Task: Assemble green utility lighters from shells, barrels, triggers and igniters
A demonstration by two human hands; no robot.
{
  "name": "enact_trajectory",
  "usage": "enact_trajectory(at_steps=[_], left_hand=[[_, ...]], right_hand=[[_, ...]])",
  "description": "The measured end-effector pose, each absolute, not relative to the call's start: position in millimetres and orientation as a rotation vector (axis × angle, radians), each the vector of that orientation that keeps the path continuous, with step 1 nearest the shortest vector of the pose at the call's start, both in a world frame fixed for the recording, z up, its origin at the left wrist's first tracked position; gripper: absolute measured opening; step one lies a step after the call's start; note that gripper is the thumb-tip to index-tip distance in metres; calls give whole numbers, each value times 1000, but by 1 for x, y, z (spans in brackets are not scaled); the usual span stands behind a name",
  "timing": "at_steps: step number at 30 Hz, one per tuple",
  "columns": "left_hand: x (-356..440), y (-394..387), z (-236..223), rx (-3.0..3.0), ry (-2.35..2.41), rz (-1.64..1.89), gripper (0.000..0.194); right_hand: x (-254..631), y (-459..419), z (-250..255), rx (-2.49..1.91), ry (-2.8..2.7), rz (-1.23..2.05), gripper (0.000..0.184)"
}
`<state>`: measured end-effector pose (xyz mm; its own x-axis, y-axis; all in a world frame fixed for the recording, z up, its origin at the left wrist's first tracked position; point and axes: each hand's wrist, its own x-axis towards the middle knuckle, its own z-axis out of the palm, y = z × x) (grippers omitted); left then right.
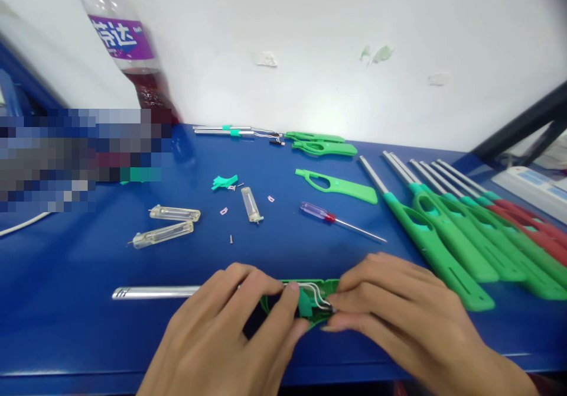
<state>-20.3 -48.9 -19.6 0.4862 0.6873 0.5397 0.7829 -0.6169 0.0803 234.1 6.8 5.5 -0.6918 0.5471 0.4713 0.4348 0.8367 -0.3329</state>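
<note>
Near the table's front edge lies an opened green gas lighter (328, 283), its metal tube (155, 292) pointing left. Inside the half shell show a teal trigger (305, 302) and two white wires (315, 292) that run to a small black part (326, 308). My left hand (230, 331) is closed over the shell by the trigger, holding it down. The fingers of my right hand (398, 313) are closed around the right part of the lighter, at the wire ends. Its fingertips hide the shell's right end.
Beyond my hands lie a screwdriver (330, 216), clear fuel tanks (250, 205), teal triggers (225, 181), a screw (231, 239) and a green half shell (336, 186). Several assembled lighters (436, 248) lie right. A drink bottle (126, 38) and power strip (538, 186) stand farther out.
</note>
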Motion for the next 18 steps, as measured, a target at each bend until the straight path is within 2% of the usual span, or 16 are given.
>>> enact_trajectory(at_steps=[13, 18], left_hand=[[-18, -55, -25, -2440, -1339, -873, 22], [-18, -56, -25, -2451, -1380, -870, 24]], right_hand=[[226, 4, 5, -684, -2387, 217, 16], [224, 5, 6, -696, -2353, 256, 20]])
